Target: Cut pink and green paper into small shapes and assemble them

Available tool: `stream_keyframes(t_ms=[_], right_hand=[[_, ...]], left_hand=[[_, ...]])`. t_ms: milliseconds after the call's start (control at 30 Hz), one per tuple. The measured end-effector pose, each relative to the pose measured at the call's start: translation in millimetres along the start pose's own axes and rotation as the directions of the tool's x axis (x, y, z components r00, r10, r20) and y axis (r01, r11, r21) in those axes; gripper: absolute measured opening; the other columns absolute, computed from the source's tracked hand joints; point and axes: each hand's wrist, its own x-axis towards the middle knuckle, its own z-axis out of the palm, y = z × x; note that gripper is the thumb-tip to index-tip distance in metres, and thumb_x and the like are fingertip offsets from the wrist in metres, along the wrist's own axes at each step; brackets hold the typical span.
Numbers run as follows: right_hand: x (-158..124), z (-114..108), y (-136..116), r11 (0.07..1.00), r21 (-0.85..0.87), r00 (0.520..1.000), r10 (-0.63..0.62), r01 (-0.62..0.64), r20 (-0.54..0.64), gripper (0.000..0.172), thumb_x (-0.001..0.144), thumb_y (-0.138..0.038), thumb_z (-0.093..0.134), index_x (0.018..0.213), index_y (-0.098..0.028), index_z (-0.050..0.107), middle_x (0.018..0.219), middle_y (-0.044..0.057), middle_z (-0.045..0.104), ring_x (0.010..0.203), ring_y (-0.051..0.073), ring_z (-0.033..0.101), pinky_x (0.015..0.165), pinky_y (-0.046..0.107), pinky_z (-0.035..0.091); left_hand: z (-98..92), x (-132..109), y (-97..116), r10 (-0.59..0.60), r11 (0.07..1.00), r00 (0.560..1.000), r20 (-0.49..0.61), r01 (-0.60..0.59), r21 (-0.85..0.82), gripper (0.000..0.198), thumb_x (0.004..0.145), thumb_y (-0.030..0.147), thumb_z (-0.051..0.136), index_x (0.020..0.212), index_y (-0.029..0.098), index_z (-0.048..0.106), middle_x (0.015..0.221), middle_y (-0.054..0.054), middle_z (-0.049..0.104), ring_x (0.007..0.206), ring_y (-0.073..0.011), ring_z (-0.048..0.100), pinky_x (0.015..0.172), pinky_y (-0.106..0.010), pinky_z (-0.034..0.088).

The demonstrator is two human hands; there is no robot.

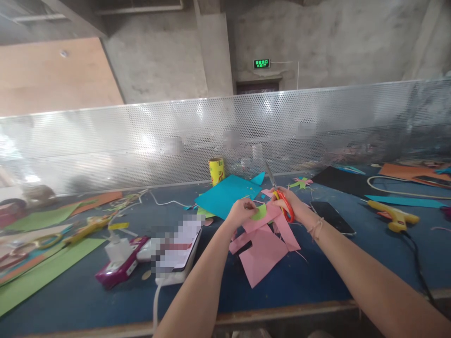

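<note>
My left hand is closed, its fingers pinching a small piece of green paper. Scissors with red and yellow handles are gripped in my right hand, blades pointing up and away from me. Whether the blades are parted is hard to see. The hands are close together above cut pink paper on the blue table. One pink strip lies just under my fingers; I cannot tell if either hand grips it too. Behind my hands lies a bright blue sheet.
Left of my arms are a phone on a white stand, a purple power strip and green sheets. On the right lie a dark phone and a yellow glue gun. A yellow roll stands by the perforated metal screen.
</note>
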Motion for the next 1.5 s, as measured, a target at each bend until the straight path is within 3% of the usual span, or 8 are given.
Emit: stream_keyframes(t_ms=[133, 367, 533, 667, 800, 1133, 1500], right_hand=[[-1, 0, -2, 1.000, 0.004, 1.000, -0.010, 0.010, 0.010, 0.030, 0.056, -0.016, 0.060, 0.084, -0.017, 0.051, 0.064, -0.005, 0.051, 0.056, 0.009, 0.049, 0.056, 0.023, 0.036], [0, 3, -1, 0.999, -0.037, 0.999, -0.033, 0.033, -0.009, 0.029, 0.056, -0.015, 0.058, 0.085, -0.017, 0.052, 0.064, -0.005, 0.052, 0.055, 0.009, 0.051, 0.054, 0.023, 0.037], [2, 4, 0, 0.965, -0.233, 0.992, -0.122, 0.123, 0.018, 0.030, 0.060, -0.021, 0.061, 0.088, -0.017, 0.052, 0.068, -0.001, 0.058, 0.064, 0.014, 0.057, 0.062, 0.027, 0.043], [-3, 4, -5, 0.863, -0.458, 0.976, -0.205, 0.213, 0.068, 0.039, 0.063, -0.028, 0.064, 0.099, -0.019, 0.054, 0.086, 0.004, 0.063, 0.077, 0.018, 0.060, 0.071, 0.031, 0.044], [-8, 6, -10, 0.783, -0.589, 0.975, -0.217, 0.202, 0.046, 0.035, 0.066, -0.022, 0.062, 0.100, -0.019, 0.056, 0.088, 0.006, 0.065, 0.079, 0.019, 0.061, 0.070, 0.030, 0.044], [-11, 11, -12, 0.754, -0.628, 0.964, -0.265, 0.193, -0.021, 0.028, 0.068, -0.013, 0.049, 0.095, -0.017, 0.056, 0.080, 0.004, 0.065, 0.069, 0.016, 0.059, 0.061, 0.025, 0.041], [-12, 10, -14, 0.762, -0.615, 0.955, -0.293, 0.200, -0.052, 0.028, 0.067, -0.027, 0.057, 0.093, -0.017, 0.055, 0.074, 0.003, 0.062, 0.065, 0.016, 0.056, 0.060, 0.026, 0.041]], left_hand=[[0.1, -1, 0, -0.021, 0.988, 1.000, 0.011, 0.023, -0.153, 0.007, 0.057, 0.018, 0.065, 0.062, 0.014, 0.061, 0.060, -0.002, 0.060, 0.056, -0.0113, 0.053, 0.051, -0.021, 0.040], [1.0, 2, -4, -0.018, 0.995, 0.999, -0.028, 0.015, -0.101, 0.006, 0.056, 0.017, 0.065, 0.055, 0.014, 0.061, 0.055, -0.001, 0.059, 0.053, -0.0101, 0.051, 0.049, -0.020, 0.039], [0.8, 2, -5, -0.017, 0.996, 0.998, -0.055, 0.011, -0.093, 0.007, 0.055, 0.017, 0.066, 0.052, 0.014, 0.060, 0.054, 0.000, 0.058, 0.051, -0.0095, 0.049, 0.048, -0.021, 0.037], [0.8, -1, -2, -0.027, 0.994, 0.997, -0.079, 0.018, -0.111, 0.006, 0.056, 0.017, 0.065, 0.054, 0.014, 0.060, 0.055, 0.000, 0.058, 0.052, -0.0104, 0.050, 0.050, -0.021, 0.038], [2.1, -2, 1, 0.004, 0.998, 0.996, -0.093, -0.009, -0.056, 0.003, 0.058, 0.014, 0.063, 0.055, 0.014, 0.061, 0.059, -0.002, 0.060, 0.056, -0.0113, 0.052, 0.051, -0.022, 0.040], [5.0, -1, -2, 0.051, 0.999, 0.994, -0.099, -0.051, -0.002, 0.004, 0.060, 0.017, 0.064, 0.057, 0.015, 0.063, 0.059, -0.001, 0.061, 0.058, -0.0116, 0.055, 0.053, -0.021, 0.042], [-5.3, -1, 1, -0.018, 0.999, 1.000, -0.014, 0.017, -0.051, 0.005, 0.061, 0.016, 0.063, 0.063, 0.014, 0.067, 0.065, -0.004, 0.065, 0.063, -0.0142, 0.059, 0.058, -0.023, 0.046]])
